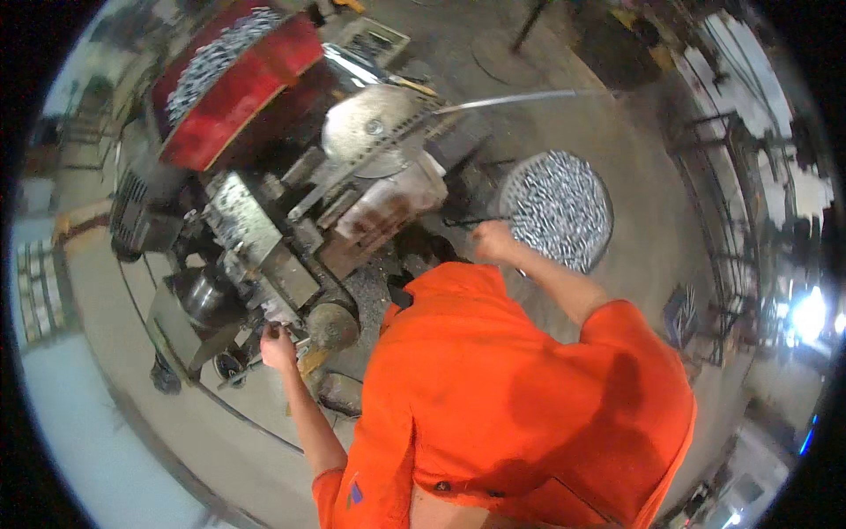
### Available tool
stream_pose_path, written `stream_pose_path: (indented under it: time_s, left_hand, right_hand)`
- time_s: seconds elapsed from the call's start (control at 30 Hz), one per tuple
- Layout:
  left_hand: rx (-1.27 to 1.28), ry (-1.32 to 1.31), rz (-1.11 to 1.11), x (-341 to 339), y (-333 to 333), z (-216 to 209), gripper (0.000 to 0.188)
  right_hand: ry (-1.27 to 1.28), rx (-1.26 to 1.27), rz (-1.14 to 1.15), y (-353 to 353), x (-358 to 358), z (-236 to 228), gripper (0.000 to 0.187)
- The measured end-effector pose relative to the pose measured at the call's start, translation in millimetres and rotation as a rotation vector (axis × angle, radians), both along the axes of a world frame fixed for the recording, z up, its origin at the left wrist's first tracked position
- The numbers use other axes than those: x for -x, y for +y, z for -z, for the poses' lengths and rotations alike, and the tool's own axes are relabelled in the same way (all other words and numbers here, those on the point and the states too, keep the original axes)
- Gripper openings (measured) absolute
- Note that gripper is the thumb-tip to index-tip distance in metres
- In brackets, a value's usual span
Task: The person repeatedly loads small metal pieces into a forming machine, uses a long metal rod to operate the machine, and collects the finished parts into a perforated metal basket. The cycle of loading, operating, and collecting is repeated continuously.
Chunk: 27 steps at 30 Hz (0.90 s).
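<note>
My left hand (278, 347) is at the near end of the machine (264, 247), fingers closed; what they pinch, if anything, is too small to make out. A crumpled whitish cloth (280, 311) lies just beyond those fingers, beside a round metal part (333, 326). Out to the right, my right hand (493, 242) is curled into a fist at the left edge of a round basket (514, 189) heaped with small shiny metal pieces (564, 212). A thin dark rod (476, 220) shows right by that fist; whether the hand grips it cannot be told.
A red hopper (247, 106) full of similar metal pieces stands at the far left. Beyond the machine's middle sits a large metal disc (374, 128), with a long bar (520, 99) reaching right. Metal racks (718, 220) line the right side. A hose (247, 419) crosses the floor.
</note>
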<state>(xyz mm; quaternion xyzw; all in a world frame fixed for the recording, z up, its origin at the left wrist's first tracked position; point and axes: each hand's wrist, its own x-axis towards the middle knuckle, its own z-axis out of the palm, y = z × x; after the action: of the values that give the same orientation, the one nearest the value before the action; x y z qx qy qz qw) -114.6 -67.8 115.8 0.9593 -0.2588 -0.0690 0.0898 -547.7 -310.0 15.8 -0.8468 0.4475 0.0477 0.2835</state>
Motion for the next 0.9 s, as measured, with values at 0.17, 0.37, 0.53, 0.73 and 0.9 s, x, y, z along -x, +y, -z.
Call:
stream_pose_path:
  time_s: [0.17,0.37,0.53,0.73,0.9]
  left_hand:
    - [-0.003,0.133,0.026,-19,-4,12,0.019]
    - [-0.069,0.068,-0.033,-4,-31,1,0.027]
    - [-0.15,0.004,-0.045,-29,9,32,0.026]
    - [-0.093,0.074,-0.001,-33,8,32,0.023]
    - [0.343,0.415,0.01,-19,14,-4,0.021]
  right_hand:
    - [0.345,-0.073,0.302,-7,105,38,0.022]
    - [0.334,0.046,0.351,-49,111,73,0.025]
    - [0.323,-0.061,0.083,-76,73,85,0.022]
    - [0.244,0.172,-0.015,-75,82,92,0.021]
    - [0.341,0.095,0.007,-97,115,135,0.029]
